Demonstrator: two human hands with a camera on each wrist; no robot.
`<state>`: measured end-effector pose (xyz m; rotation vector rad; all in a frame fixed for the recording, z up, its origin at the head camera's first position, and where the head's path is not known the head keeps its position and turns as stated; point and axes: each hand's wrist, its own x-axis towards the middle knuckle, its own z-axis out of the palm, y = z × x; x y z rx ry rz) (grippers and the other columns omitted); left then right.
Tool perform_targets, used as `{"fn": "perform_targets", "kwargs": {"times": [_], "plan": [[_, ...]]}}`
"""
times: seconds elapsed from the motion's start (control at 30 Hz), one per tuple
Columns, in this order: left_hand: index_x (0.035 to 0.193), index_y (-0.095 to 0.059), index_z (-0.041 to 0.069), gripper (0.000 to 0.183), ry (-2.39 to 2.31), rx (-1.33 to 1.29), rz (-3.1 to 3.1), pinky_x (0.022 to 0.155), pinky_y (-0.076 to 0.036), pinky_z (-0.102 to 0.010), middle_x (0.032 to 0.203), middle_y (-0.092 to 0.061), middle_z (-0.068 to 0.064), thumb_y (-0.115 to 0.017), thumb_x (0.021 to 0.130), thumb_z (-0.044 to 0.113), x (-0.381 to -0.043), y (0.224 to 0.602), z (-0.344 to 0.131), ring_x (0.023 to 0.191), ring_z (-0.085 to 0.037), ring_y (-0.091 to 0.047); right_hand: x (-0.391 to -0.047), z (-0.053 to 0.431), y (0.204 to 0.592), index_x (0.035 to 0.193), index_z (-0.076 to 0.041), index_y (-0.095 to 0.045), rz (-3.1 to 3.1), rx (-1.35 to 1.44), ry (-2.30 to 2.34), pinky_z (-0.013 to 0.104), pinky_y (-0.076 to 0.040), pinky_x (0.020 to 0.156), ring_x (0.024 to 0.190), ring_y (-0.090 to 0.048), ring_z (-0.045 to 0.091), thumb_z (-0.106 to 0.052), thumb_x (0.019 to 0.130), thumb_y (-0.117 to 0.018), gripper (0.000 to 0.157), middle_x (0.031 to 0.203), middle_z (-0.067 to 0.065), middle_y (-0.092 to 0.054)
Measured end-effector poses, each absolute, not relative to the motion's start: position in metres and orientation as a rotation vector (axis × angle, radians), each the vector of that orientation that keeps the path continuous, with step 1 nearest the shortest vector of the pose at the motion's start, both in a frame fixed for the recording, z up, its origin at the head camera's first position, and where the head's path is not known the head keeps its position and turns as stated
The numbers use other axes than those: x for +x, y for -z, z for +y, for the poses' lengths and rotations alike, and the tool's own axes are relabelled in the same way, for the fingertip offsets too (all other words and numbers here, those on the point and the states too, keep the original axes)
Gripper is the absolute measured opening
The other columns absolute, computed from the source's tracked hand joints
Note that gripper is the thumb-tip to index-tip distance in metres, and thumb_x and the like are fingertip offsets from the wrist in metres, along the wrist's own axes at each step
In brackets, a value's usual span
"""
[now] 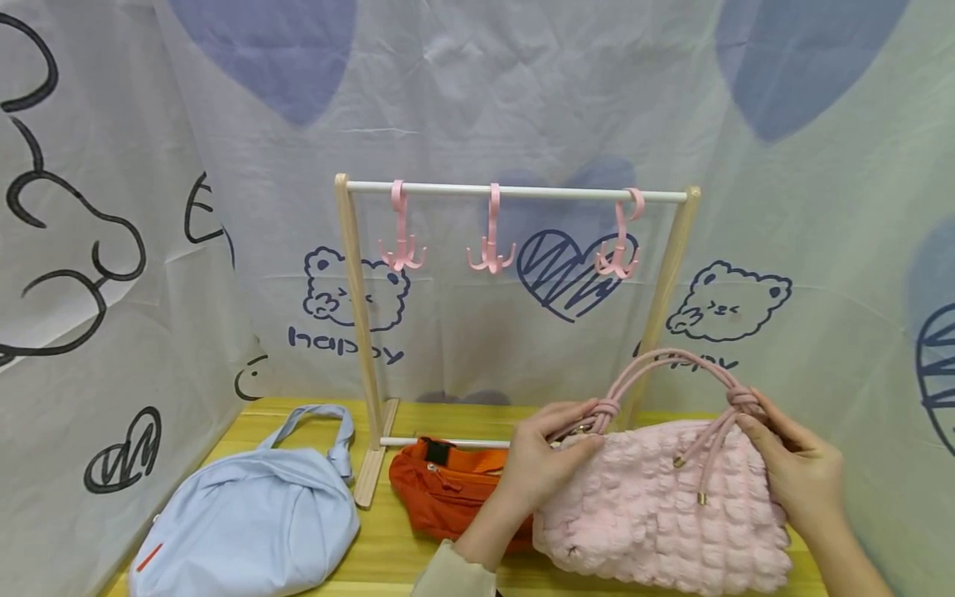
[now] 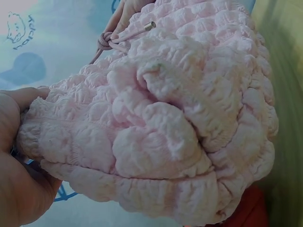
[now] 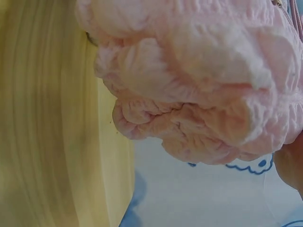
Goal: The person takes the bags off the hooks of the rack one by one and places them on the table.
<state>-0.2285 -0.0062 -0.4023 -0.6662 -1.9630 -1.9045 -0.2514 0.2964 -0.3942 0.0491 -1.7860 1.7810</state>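
A puffy pink quilted handbag [image 1: 664,506] is held up at the right of the head view by both hands. The left hand [image 1: 548,456] pinches its top left corner by the knotted strap end. At the other corner, the right hand [image 1: 794,460] grips the opposite strap knot. The rope-like handle [image 1: 675,356] arches upward between them, and two cords with gold tips hang down the front. In the left wrist view the bag's gathered side [image 2: 161,127] fills the middle, with the left fingers at its edge. The right wrist view shows the bag's other end [image 3: 189,94] close over the wooden table.
A wooden rack with a white rail [image 1: 552,192] stands behind, carrying three pink claw hooks [image 1: 492,240]. An orange-red waist bag [image 1: 440,497] lies under it, partly hidden by the left arm. A light blue bag [image 1: 254,514] lies on the yellow wooden table [image 1: 380,564] at left.
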Motion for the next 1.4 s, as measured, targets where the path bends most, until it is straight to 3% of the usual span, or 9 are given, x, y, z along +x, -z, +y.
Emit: {"fn": "perform_targets", "kwargs": {"times": [0.63,0.87,1.03,1.17,1.27,1.33,1.4], "plan": [[0.129,-0.075,0.017,0.045,2.135,-0.540,-1.980,0.090,-0.056,-0.019,0.125,-0.072,0.004,-0.084,0.087,0.008,-0.237,0.425,0.044,0.112,-0.006,-0.066,-0.259,0.354,0.403,0.136,-0.008,-0.068,-2.128,0.100,-1.448,0.004,-0.049,0.078,0.097,-0.062,-0.020,-0.006,0.094,-0.077,0.043,0.104,-0.037,-0.067],[0.126,-0.077,0.021,0.044,2.265,-0.445,-1.966,0.081,-0.058,-0.018,0.122,-0.074,0.005,-0.085,0.085,0.005,-0.239,0.435,0.059,0.100,-0.002,-0.068,-0.261,0.374,0.401,0.136,-0.012,-0.069,-2.225,0.192,-1.385,0.003,-0.049,0.074,0.093,-0.061,-0.022,-0.009,0.096,-0.076,0.040,0.100,-0.040,-0.066],[0.125,-0.078,0.023,0.043,2.342,-0.390,-1.983,0.076,-0.058,-0.019,0.121,-0.074,0.006,-0.084,0.086,0.006,-0.239,0.442,0.069,0.094,-0.002,-0.069,-0.266,0.390,0.400,0.136,-0.019,-0.070,-2.346,0.181,-1.247,-0.001,-0.043,0.073,0.091,-0.052,-0.029,-0.021,0.097,-0.077,0.040,0.098,-0.046,-0.060],[0.128,-0.076,0.017,0.043,2.351,-0.425,-1.970,0.076,-0.058,-0.018,0.121,-0.073,0.003,-0.082,0.087,0.004,-0.241,0.449,0.078,0.094,-0.002,-0.069,-0.273,0.402,0.401,0.140,-0.025,-0.067,-2.474,0.150,-1.111,-0.002,-0.039,0.076,0.093,-0.045,-0.029,-0.034,0.097,-0.076,0.045,0.103,-0.050,-0.053],[0.129,-0.076,0.014,0.043,2.354,-0.439,-1.968,0.076,-0.058,-0.017,0.120,-0.073,0.001,-0.081,0.088,0.002,-0.242,0.453,0.085,0.092,0.000,-0.069,-0.279,0.410,0.403,0.143,-0.027,-0.064,-2.559,0.129,-1.040,0.005,-0.041,0.091,0.106,-0.053,-0.016,-0.039,0.098,-0.074,0.048,0.106,-0.050,-0.049],[0.129,-0.076,0.015,0.043,2.338,-0.427,-1.989,0.075,-0.057,-0.016,0.119,-0.073,0.002,-0.081,0.088,0.002,-0.243,0.456,0.089,0.091,0.001,-0.068,-0.283,0.414,0.403,0.144,-0.026,-0.063,-2.595,0.132,-1.020,0.027,-0.047,0.108,0.120,-0.061,0.008,-0.041,0.098,-0.073,0.050,0.108,-0.048,-0.048],[0.128,-0.076,0.016,0.043,2.320,-0.404,-2.012,0.074,-0.057,-0.016,0.118,-0.074,0.002,-0.081,0.088,0.002,-0.244,0.457,0.092,0.089,0.002,-0.067,-0.287,0.416,0.404,0.145,-0.023,-0.062,-2.619,0.140,-1.002,0.055,-0.044,0.111,0.129,-0.058,0.037,-0.041,0.099,-0.072,0.050,0.113,-0.044,-0.049]]}}
